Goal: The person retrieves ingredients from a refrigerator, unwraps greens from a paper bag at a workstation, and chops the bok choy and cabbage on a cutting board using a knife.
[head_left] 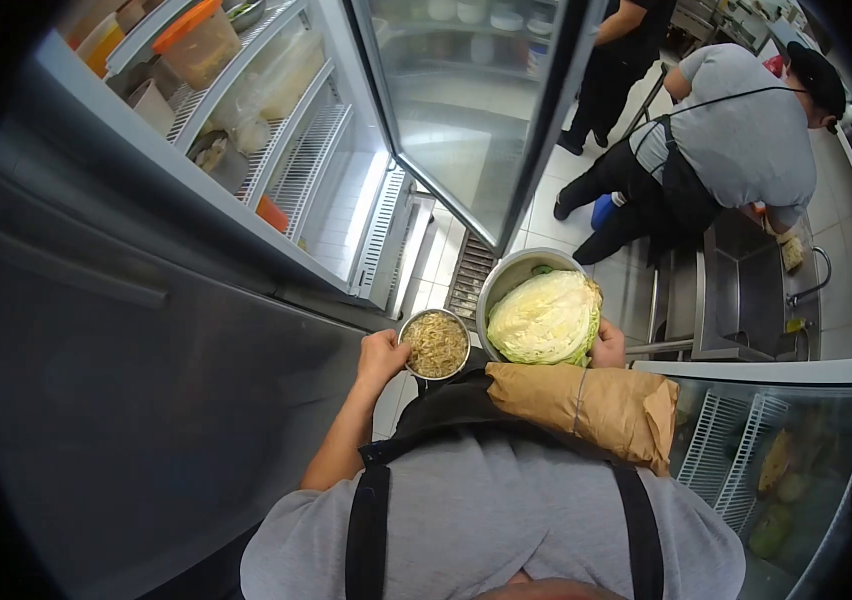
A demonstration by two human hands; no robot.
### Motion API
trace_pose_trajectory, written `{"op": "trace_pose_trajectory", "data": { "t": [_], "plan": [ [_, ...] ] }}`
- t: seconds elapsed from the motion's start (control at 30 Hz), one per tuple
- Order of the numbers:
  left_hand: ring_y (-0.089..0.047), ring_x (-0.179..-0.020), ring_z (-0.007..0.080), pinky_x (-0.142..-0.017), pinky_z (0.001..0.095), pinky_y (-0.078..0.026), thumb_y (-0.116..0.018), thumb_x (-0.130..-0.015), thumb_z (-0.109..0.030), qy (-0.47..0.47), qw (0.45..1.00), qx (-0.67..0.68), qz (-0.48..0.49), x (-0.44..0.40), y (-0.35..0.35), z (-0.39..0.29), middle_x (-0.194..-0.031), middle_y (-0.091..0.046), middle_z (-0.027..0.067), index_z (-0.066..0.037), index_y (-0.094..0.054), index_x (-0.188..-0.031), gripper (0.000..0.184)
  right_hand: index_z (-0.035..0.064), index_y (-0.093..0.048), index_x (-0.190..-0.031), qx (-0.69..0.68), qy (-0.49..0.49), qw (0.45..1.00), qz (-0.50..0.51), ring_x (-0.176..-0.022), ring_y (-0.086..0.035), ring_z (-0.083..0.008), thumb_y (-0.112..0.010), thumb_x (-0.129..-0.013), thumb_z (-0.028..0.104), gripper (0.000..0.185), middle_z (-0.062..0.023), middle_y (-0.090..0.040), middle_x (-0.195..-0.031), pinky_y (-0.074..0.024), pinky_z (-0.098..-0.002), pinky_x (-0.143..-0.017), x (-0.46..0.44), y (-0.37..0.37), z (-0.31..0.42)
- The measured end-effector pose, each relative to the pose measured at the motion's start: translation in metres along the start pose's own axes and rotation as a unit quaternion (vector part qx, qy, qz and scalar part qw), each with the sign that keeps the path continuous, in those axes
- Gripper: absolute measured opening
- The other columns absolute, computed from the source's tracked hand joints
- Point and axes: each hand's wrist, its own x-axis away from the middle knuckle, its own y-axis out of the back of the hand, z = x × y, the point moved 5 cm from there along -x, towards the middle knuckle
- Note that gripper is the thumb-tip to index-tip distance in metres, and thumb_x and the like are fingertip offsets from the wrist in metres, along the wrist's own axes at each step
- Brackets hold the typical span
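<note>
My left hand (384, 358) is closed on the rim of a small round metal bowl (436, 344) full of pale, shredded food that looks like sprouts. My right hand (608, 345) grips the right side of a larger metal pot (487, 290); its fingers are partly hidden. A large cut cabbage (544, 318) fills the pot, with something green beside it at the back. Between the pot and my chest lies a brown paper package (586, 405) with a band around it.
An open glass-door fridge (316, 170) with containers stands ahead left, its door (466, 110) swung outward. At right, a person (736, 130) bends over a sink (746, 290); another person (626, 60) stands behind. A glass-doored cooler (776, 470) is at lower right.
</note>
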Motion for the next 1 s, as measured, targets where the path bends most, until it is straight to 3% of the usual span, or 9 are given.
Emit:
{"op": "trace_pose_trajectory", "data": {
  "t": [0.1,0.3,0.47,0.7,0.8,0.9,0.93,1.0],
  "plan": [
    [-0.057,-0.051,0.0337,-0.054,0.0451,-0.046,-0.067,-0.069,-0.020,-0.042,0.999,-0.022,0.010,-0.014,-0.020,0.001,-0.057,-0.056,0.0241,0.006,-0.057,-0.062,0.029,0.0030,-0.060,-0.079,0.032,-0.010,0.999,-0.013,-0.066,-0.045,-0.0030,-0.061,-0.092,0.011,0.015,0.0066,-0.054,-0.072,-0.0372,-0.0216,-0.058,0.004,0.000,0.011],
    [-0.060,-0.056,0.0375,-0.058,0.0464,-0.047,-0.067,-0.069,-0.024,-0.088,0.993,-0.032,0.068,-0.055,-0.060,-0.018,-0.060,-0.058,0.0250,0.005,-0.061,-0.065,0.030,0.0005,-0.064,-0.086,-0.005,0.010,0.997,-0.079,-0.075,-0.050,-0.0045,-0.059,-0.093,0.009,0.012,0.0048,-0.058,-0.078,-0.0428,-0.0222,-0.069,-0.006,-0.005,0.021],
    [-0.065,-0.067,0.0405,-0.066,0.0464,-0.051,-0.066,-0.070,-0.027,-0.123,0.988,-0.040,0.078,-0.105,-0.086,-0.050,-0.068,-0.063,0.0262,0.003,-0.066,-0.072,0.030,-0.0005,-0.064,-0.086,0.008,0.022,0.998,-0.065,-0.076,-0.050,-0.0042,-0.060,-0.093,0.007,0.011,0.0037,-0.061,-0.081,-0.0427,-0.0221,-0.069,-0.032,-0.002,0.013],
    [-0.064,-0.067,0.0420,-0.067,0.0467,-0.051,-0.065,-0.068,-0.026,-0.101,0.991,-0.015,0.089,-0.200,-0.092,-0.080,-0.069,-0.063,0.0268,0.003,-0.065,-0.069,0.029,-0.0003,-0.066,-0.091,0.010,0.020,0.997,-0.068,-0.074,-0.050,-0.0033,-0.061,-0.093,0.009,0.011,0.0042,-0.060,-0.081,-0.0410,-0.0207,-0.067,-0.087,-0.002,0.008],
    [-0.063,-0.065,0.0416,-0.066,0.0478,-0.050,-0.064,-0.067,-0.025,-0.108,0.993,-0.018,0.049,-0.242,-0.101,-0.095,-0.068,-0.062,0.0272,0.004,-0.064,-0.067,0.029,-0.0007,-0.067,-0.095,-0.010,-0.006,0.998,-0.063,-0.073,-0.051,-0.0035,-0.062,-0.093,0.011,0.013,0.0036,-0.062,-0.083,-0.0406,-0.0208,-0.064,-0.125,0.019,0.010],
    [-0.064,-0.066,0.0405,-0.066,0.0467,-0.052,-0.063,-0.068,-0.026,-0.083,0.995,-0.044,0.019,-0.290,-0.088,-0.115,-0.069,-0.063,0.0269,0.004,-0.064,-0.066,0.031,-0.0005,-0.068,-0.097,0.035,0.046,0.996,-0.064,-0.072,-0.052,-0.0036,-0.063,-0.092,0.013,0.015,0.0038,-0.063,-0.083,-0.0408,-0.0210,-0.062,-0.177,0.030,0.024],
    [-0.064,-0.066,0.0405,-0.066,0.0467,-0.052,-0.063,-0.068,-0.026,-0.049,0.997,-0.041,0.037,-0.288,-0.043,-0.077,-0.069,-0.063,0.0269,0.004,-0.064,-0.066,0.031,-0.0005,-0.068,-0.097,0.050,0.012,0.997,-0.054,-0.072,-0.052,-0.0036,-0.063,-0.092,0.013,0.015,0.0038,-0.063,-0.083,-0.0408,-0.0210,-0.062,-0.163,-0.018,0.039],
    [-0.065,-0.064,0.0383,-0.065,0.0461,-0.052,-0.064,-0.067,-0.026,-0.005,1.000,-0.017,0.000,-0.320,-0.054,-0.102,-0.067,-0.064,0.0256,0.003,-0.065,-0.065,0.029,-0.0002,-0.068,-0.098,0.019,-0.018,0.998,-0.049,-0.071,-0.051,-0.0042,-0.063,-0.093,0.013,0.015,0.0048,-0.061,-0.081,-0.0410,-0.0215,-0.062,-0.206,0.011,0.045]
  ]
}}
